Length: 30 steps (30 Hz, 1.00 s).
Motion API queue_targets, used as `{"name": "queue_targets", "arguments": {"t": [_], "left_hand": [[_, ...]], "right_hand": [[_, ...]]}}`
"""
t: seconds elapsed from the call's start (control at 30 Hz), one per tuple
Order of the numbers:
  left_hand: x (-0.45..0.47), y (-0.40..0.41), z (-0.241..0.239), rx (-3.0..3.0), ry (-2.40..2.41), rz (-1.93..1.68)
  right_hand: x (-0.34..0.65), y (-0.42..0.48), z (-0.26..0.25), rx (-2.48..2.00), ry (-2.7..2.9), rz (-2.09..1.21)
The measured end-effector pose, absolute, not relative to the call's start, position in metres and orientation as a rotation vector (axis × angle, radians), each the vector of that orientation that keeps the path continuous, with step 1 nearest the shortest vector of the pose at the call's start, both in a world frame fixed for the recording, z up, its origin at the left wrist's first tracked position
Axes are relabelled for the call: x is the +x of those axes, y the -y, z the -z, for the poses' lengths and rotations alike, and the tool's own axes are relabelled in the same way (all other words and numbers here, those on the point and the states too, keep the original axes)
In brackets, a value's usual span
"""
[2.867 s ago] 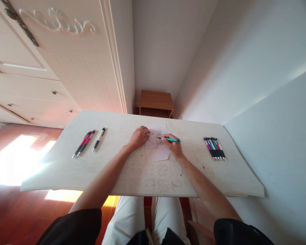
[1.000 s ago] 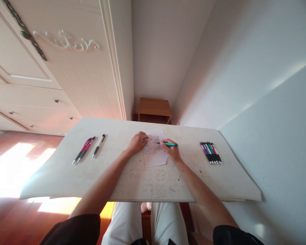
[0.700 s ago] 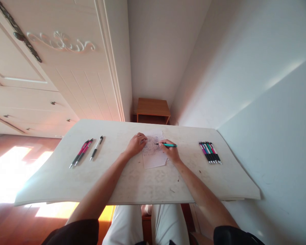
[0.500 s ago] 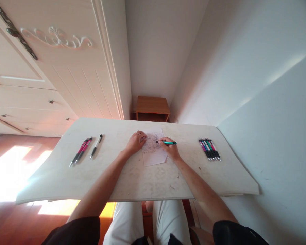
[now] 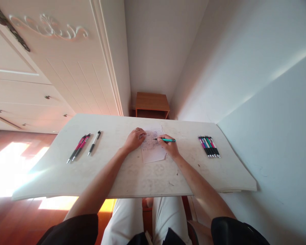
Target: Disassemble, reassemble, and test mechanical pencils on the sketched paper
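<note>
A sheet of white paper (image 5: 153, 156) with dense scribbled marks over its upper part lies on the white table. Its right edge looks ragged. My right hand (image 5: 170, 147) grips a green pen (image 5: 169, 140) with a dark front end, its tip at the scribbles. Resting on the left edge of the paper is my left hand (image 5: 134, 139), with a ring on one finger; its fingers are loosely bent over the sheet and hold nothing.
Two pink-and-black pens (image 5: 79, 147) and a white-and-black pen (image 5: 94, 143) lie left on the table (image 5: 153, 183). Several pens (image 5: 209, 146) sit in a row at right. Beyond the far edge stands a small wooden cabinet (image 5: 152, 100); a wall (image 5: 277, 129) borders the right side.
The whole view has shifted slightly. The green pen is tilted a little differently, with its back end raised. My left hand stays on the paper.
</note>
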<state>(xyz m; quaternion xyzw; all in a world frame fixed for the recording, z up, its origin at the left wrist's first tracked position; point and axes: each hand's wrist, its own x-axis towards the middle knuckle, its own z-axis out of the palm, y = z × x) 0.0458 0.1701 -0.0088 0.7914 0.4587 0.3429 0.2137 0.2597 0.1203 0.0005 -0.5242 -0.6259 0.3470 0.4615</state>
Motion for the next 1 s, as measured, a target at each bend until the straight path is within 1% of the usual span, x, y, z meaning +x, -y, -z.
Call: {"name": "queue_targets", "arguments": {"t": [1.0], "left_hand": [[0.0462, -0.1717, 0.0105, 2.215, -1.259, -0.960]], "right_hand": [[0.2614, -0.1200, 0.0001, -1.287, 1.532, -0.855]]}}
